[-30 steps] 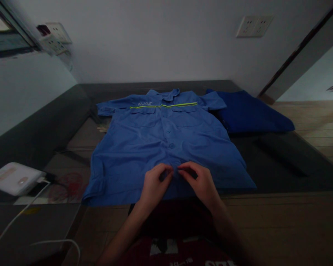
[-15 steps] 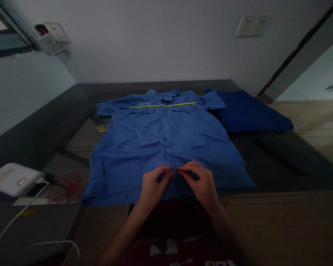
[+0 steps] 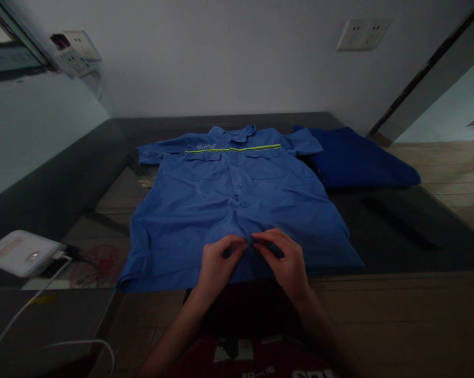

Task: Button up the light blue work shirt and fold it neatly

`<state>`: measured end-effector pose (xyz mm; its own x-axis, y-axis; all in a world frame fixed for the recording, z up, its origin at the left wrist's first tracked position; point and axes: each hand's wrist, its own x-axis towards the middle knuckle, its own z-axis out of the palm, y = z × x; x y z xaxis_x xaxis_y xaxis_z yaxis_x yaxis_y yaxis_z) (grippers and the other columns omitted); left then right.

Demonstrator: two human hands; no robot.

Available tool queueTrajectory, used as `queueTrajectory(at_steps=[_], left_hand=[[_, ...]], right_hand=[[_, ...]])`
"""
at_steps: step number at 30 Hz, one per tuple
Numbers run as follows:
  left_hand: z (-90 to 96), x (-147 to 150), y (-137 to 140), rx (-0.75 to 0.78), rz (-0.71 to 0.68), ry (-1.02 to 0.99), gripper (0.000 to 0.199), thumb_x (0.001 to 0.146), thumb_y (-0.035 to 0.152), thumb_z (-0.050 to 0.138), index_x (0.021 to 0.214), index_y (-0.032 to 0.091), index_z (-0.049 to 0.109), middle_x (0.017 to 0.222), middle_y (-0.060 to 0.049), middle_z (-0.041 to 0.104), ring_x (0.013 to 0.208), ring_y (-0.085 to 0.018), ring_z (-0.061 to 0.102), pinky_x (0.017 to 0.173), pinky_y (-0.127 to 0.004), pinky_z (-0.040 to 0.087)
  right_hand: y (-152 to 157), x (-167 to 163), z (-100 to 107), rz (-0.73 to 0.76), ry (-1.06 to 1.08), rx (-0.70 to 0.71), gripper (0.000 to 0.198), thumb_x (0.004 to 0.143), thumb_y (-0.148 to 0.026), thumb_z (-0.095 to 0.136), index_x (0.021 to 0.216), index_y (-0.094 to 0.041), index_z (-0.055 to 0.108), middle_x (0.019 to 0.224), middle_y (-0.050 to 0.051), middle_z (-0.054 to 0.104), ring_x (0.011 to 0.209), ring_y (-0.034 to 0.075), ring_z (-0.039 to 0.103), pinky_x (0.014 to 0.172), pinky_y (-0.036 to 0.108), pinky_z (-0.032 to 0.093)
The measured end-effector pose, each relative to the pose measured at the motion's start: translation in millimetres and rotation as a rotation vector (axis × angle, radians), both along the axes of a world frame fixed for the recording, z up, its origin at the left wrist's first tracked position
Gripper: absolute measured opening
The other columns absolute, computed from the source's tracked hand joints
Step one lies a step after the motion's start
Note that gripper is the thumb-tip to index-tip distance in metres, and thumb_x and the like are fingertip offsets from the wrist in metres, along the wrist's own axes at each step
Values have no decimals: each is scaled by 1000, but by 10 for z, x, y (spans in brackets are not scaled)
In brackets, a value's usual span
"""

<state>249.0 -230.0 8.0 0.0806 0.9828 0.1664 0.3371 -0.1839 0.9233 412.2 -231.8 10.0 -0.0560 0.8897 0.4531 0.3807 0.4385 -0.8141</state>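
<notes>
A blue short-sleeved work shirt [image 3: 205, 210] lies front side up on the dark table, its collar toward the wall. A yellow-green stripe crosses its chest, and buttons show down the middle. At the lower part of the front opening, my left hand [image 3: 220, 262] pinches the cloth between thumb and forefinger. Just right of it, my right hand [image 3: 286, 260] has its thumb and fingers closed on the shirt's other front edge. The fingertips nearly meet. Any button between them is too small to make out.
A darker blue folded cloth [image 3: 363, 157] lies right of the shirt, partly under a sleeve. A white power bank [image 3: 22, 253] with a white cable [image 3: 32, 302] rests at the left. A dark flat object [image 3: 402, 220] lies at the right. Sockets [image 3: 363, 34] are on the wall.
The right hand's fingers have shifted slightly at the front opening, and the cloth there is drawn up a little. Otherwise the shirt and left hand stay nearly where they were.
</notes>
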Motion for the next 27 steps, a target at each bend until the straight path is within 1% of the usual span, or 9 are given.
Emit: queueTrajectory(at_steps=[3, 7, 14, 17, 21, 24, 27], left_hand=[[4, 5, -2, 9, 1, 1, 8, 80, 19, 62, 78, 18, 70, 74, 1, 72, 69, -13, 66, 66, -20, 50], [9, 5, 2, 15, 10, 8, 8, 79, 18, 61, 78, 18, 69, 74, 0, 72, 68, -13, 66, 67, -21, 51], [-13, -19, 11, -40, -29, 29, 9, 79, 18, 60, 79, 17, 69, 75, -1, 72, 71, -15, 67, 68, -23, 51], [-10, -14, 7, -62, -22, 11, 13, 82, 24, 58, 84, 17, 69, 81, -3, 73, 76, -17, 68, 71, -25, 51], [7, 9, -1, -96, -17, -83, 17, 88, 32, 53, 93, 17, 61, 80, -3, 71, 76, -16, 67, 70, -24, 51], [-3, 29, 0, -156, 8, -177, 24, 84, 33, 60, 101, 19, 52, 77, -1, 71, 73, -15, 68, 66, -23, 49], [-22, 38, 7, -202, 47, -214, 27, 81, 33, 63, 100, 19, 48, 75, -1, 70, 71, -15, 68, 63, -22, 48]], right_hand=[[-10, -18, -1, -31, 13, 28, 9, 82, -15, 64, 86, -22, 69, 79, 2, 66, 75, 15, 63, 70, 27, 52], [-6, -23, -18, -22, 8, 72, 11, 82, -13, 63, 84, -21, 70, 79, 3, 65, 75, 15, 62, 70, 27, 52], [20, -9, 18, 36, 18, 1, 9, 82, -16, 64, 83, -21, 70, 77, 2, 64, 74, 15, 62, 69, 27, 51], [36, -37, 18, 24, 40, -5, 7, 81, -15, 64, 82, -21, 69, 76, 2, 63, 72, 15, 61, 66, 26, 51], [40, -96, -15, -29, 29, 23, 7, 82, -15, 62, 80, -20, 66, 75, 2, 62, 70, 15, 60, 65, 26, 50], [27, -124, -41, -37, -22, 35, 8, 84, -17, 60, 80, -21, 65, 75, 2, 62, 72, 15, 60, 67, 28, 50], [17, -134, -55, -14, -49, 45, 9, 85, -17, 58, 80, -21, 64, 76, 3, 62, 73, 16, 59, 68, 28, 50]])
